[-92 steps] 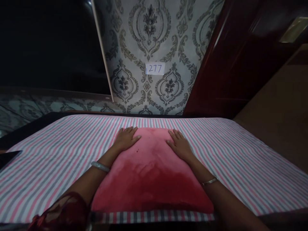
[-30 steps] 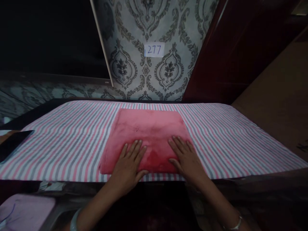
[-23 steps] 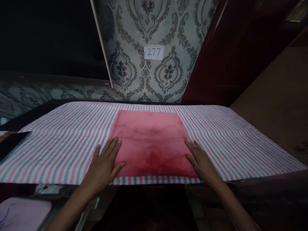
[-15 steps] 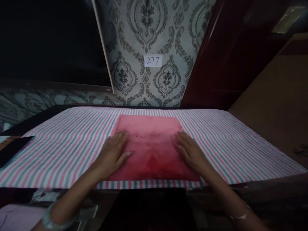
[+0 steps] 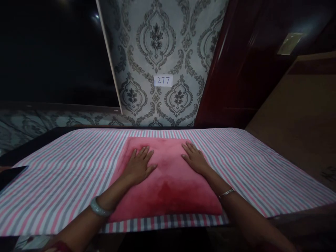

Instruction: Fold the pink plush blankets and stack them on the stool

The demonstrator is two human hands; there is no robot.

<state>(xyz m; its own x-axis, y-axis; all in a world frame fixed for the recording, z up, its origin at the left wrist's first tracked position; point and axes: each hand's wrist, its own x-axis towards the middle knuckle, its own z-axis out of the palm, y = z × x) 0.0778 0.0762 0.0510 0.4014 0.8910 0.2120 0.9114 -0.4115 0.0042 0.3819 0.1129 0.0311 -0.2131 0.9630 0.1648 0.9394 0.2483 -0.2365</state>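
A flat pink-red square piece (image 5: 168, 178), which looks like folded soft cloth or a cushion cover, lies on a striped cloth (image 5: 246, 164). Its near part is a darker red. On its left side my left hand (image 5: 139, 164) rests palm down with the fingers spread. My right hand (image 5: 195, 159) lies flat near its far right corner, fingers apart. Neither hand grips anything. A thick pale bangle (image 5: 99, 207) circles my left wrist, and a thin bracelet (image 5: 226, 193) is on my right.
The striped cloth covers a table against a patterned wall (image 5: 157, 35) bearing a paper label (image 5: 163, 80) reading 277. A large dark screen (image 5: 52, 56) hangs at left. At right stand a dark red panel (image 5: 236, 70) and a brown board (image 5: 296, 115). A dark flat object (image 5: 12, 176) lies at the left edge.
Both hands have moved forward over the pink piece, the left also further inward, and their fingers now lie spread. The view has tilted up a little.
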